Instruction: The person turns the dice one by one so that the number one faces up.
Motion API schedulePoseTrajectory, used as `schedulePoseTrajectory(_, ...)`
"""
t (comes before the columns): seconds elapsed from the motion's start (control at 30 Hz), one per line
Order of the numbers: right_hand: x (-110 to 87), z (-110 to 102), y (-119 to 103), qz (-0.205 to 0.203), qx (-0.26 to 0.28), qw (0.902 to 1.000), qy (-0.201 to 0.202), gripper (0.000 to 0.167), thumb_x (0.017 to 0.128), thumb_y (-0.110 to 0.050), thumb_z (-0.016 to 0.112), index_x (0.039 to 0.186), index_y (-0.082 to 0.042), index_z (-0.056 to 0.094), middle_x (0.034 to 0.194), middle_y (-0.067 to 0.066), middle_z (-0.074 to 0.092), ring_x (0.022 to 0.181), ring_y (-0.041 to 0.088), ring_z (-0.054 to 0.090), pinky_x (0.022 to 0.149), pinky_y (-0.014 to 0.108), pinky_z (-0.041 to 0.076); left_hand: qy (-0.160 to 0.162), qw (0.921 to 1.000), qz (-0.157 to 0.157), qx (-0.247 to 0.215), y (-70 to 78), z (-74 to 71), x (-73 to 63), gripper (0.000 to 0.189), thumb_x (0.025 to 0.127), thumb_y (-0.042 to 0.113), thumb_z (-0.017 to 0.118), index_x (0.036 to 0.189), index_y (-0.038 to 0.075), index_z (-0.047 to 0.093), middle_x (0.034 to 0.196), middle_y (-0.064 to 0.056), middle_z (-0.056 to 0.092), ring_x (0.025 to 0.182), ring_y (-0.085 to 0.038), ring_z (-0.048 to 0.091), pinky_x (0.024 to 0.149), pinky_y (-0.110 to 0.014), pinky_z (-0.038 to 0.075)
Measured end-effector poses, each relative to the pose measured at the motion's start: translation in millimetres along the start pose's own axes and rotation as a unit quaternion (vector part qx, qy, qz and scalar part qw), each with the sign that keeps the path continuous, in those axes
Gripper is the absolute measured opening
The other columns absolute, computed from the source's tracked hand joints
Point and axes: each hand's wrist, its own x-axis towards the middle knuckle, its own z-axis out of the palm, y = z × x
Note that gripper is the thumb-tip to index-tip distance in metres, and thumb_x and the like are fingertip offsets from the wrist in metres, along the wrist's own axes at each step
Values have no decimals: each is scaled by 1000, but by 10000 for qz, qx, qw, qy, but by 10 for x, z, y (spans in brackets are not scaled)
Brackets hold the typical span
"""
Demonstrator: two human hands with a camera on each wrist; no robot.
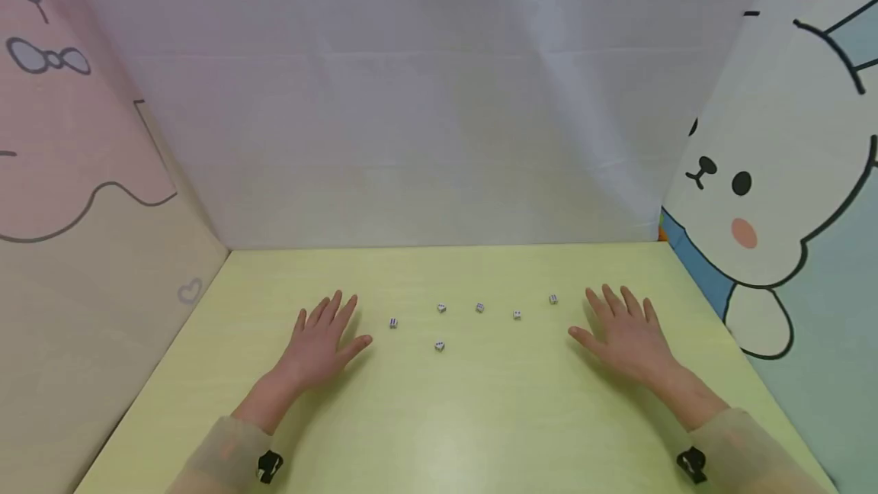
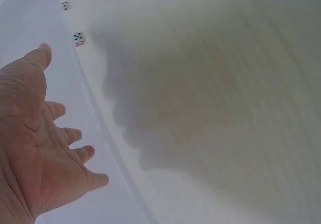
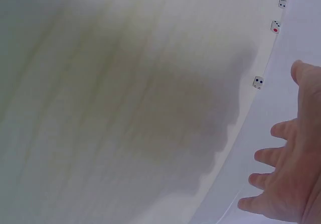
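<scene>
Several small white dice (image 1: 479, 308) lie scattered across the middle of the table, between the two hands. My left hand (image 1: 318, 345) is held over the table to the left, palm down, fingers spread and nothing in it. Nearest to it is the leftmost die (image 1: 393, 323), which shows blue and red pips in the left wrist view (image 2: 78, 38). On the other side my right hand (image 1: 627, 338) is spread in the same way, also holding nothing. The rightmost die (image 1: 553, 299) lies just left of its fingers. One die (image 1: 440, 346) sits closer to the front than the others.
The pale yellow table (image 1: 439, 418) ends at a whitish cloth wall (image 1: 439, 136) at the back. Side panels with cartoon drawings stand at the left (image 1: 82, 311) and right (image 1: 775, 174). Black straps hang at both sleeve cuffs.
</scene>
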Motion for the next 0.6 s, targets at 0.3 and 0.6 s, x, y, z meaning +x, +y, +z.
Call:
schedulePoseTrajectory(0.3,74,-97,-5,-360,373,9956,777,57,102,-42,61,142,0,57,139,27,57,131,51,46,104,69,36,271,9963,235,-775,73,-118,225,44,93,31,77,129,6,70,150,-24,49,144,-48,35,116,-67,23)
schedulePoseTrajectory(0.6,157,-137,-48,-236,692,9948,710,33,102,-30,63,121,-5,74,124,20,69,121,49,54,97,67,43,31,9939,100,-1096,121,54,420,28,93,27,78,115,11,76,148,-19,53,144,-46,36,116,-64,27)
